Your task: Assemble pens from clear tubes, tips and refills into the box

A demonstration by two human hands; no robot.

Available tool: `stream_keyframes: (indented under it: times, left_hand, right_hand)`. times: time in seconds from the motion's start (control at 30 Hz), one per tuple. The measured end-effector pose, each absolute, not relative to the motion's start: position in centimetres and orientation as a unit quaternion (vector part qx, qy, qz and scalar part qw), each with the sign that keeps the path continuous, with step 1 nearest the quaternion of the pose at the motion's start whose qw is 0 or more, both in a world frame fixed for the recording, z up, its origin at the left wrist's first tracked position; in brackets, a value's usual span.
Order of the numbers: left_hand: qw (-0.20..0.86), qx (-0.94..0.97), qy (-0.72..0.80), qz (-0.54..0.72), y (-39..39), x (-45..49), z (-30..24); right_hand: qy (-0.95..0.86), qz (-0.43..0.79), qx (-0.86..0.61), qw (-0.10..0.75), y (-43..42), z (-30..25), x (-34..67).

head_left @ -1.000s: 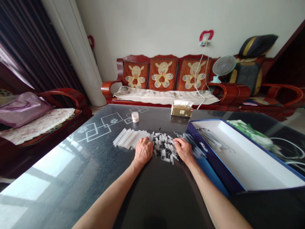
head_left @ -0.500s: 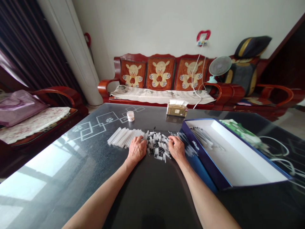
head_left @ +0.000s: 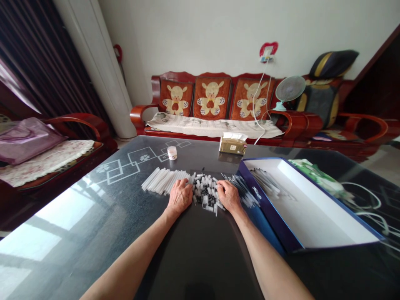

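My left hand (head_left: 179, 196) lies palm down on the dark glass table (head_left: 125, 216), fingers curled at the right end of a row of clear plastic tubes (head_left: 159, 181). My right hand (head_left: 228, 195) rests palm down too, fingers bent. Between the two hands sits a heap of small clear and black caps (head_left: 206, 191), which both hands touch at its sides. Thin refills (head_left: 243, 187) lie just right of my right hand. What either hand's fingers hold is hidden under them.
An open blue box (head_left: 300, 233) with a white inside holds several thin refills (head_left: 265, 177) at the right. A small white jar (head_left: 171, 153) and a tissue box (head_left: 232, 143) stand farther back. A red wooden sofa (head_left: 212, 104) and a small fan (head_left: 289, 89) lie beyond the table.
My right hand has slid a little left, closing on the heap of caps. The view has shifted slightly. My left hand stays put.
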State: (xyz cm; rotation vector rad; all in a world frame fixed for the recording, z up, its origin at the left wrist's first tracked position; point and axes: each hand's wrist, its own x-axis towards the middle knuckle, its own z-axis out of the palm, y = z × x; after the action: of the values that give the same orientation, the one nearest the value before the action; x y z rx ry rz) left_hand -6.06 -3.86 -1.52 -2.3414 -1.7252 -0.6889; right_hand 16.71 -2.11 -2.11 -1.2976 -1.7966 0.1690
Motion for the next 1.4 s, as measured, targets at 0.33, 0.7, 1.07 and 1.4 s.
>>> stream_keyframes:
  times: [0.33,0.7,1.07,1.4]
  left_hand:
    - [0.073,-0.781,-0.575,-0.232,-3.8,-6.0,-1.5]
    - [0.077,-0.78,-0.577,-0.231,-3.8,-6.0,-1.6]
    - [0.061,-0.783,-0.575,-0.231,-3.9,-6.1,-1.5]
    - [0.075,-0.785,-0.575,-0.217,-3.8,-5.9,-1.5]
  right_hand:
    - [-0.723,0.061,-0.524,0.446,-2.0,-2.3,16.9]
    - [-0.731,0.071,-0.511,0.446,-2.4,-2.1,16.9]
    - [-0.709,0.057,-0.53,0.462,-2.5,0.1,16.9]
    - [-0.626,-0.039,-0.755,0.193,-0.3,9.1,29.0]
